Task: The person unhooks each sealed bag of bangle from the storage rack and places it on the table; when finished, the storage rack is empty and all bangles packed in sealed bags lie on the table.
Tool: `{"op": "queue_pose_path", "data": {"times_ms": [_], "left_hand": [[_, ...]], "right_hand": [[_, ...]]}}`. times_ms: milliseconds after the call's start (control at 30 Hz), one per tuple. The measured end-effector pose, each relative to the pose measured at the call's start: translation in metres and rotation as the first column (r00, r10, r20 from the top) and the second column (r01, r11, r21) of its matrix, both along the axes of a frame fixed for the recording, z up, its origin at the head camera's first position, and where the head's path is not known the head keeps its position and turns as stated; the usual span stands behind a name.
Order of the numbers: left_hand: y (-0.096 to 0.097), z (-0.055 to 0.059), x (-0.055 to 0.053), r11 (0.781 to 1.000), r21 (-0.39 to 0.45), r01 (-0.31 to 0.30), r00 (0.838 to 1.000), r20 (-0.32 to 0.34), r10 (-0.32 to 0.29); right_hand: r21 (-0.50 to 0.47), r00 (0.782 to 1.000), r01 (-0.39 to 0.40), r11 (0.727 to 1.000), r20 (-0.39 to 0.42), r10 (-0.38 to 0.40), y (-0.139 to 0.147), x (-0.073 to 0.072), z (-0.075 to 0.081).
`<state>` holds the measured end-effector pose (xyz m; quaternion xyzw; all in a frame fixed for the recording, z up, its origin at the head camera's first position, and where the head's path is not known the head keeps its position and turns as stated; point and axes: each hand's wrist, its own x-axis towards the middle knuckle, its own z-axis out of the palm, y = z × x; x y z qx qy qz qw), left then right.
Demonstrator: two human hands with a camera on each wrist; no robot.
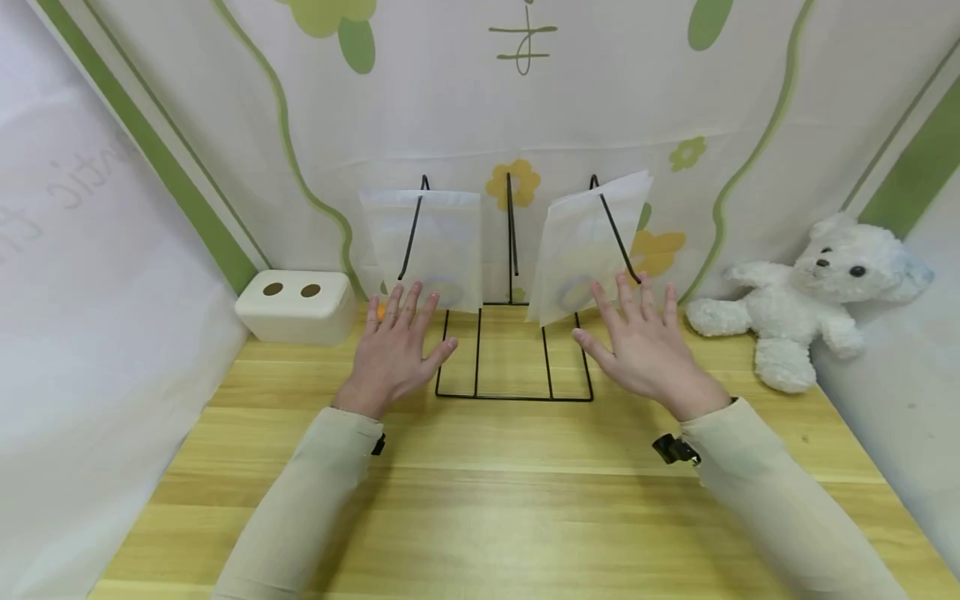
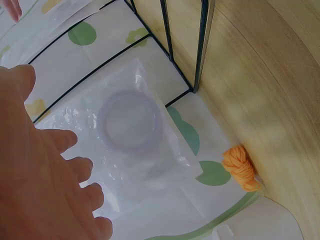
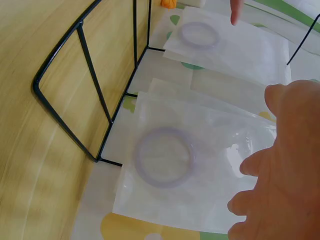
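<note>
With our left hand (image 1: 396, 354) and right hand (image 1: 647, 346) spread, gripping nothing, we judged that the flat, translucent white plastic bags (image 1: 450, 237) hanging at either side of the black wire rack (image 1: 513, 398) were light, limp and slippery, best pinched by their upper edges.

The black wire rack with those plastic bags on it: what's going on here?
A person's left hand and right hand are held out, fingers spread, near the black wire rack, gripping nothing. Translucent plastic bags hang from its two outer hooks; the middle hook holds none. A white box stands to the left, a white teddy bear sits to the right.
</note>
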<state>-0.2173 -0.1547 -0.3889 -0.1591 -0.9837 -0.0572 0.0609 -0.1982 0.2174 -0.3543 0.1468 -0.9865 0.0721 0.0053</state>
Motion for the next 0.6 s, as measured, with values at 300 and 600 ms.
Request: {"op": "queue_pose_path", "data": {"times_ms": [300,600], "left_hand": [[-0.002,-0.003,-0.001,0.999,-0.012,0.035,0.999,0.025,-0.035],[-0.015,-0.011,0.001,0.998,-0.012,0.069,0.995,0.067,-0.068]], "right_hand": [[-0.049,1.0,0.018,0.999,-0.016,-0.018,0.009,0.002,0.008],[-0.155,0.998,0.016,0.988,-0.051,-0.024,0.022,0.0,0.017]]}}
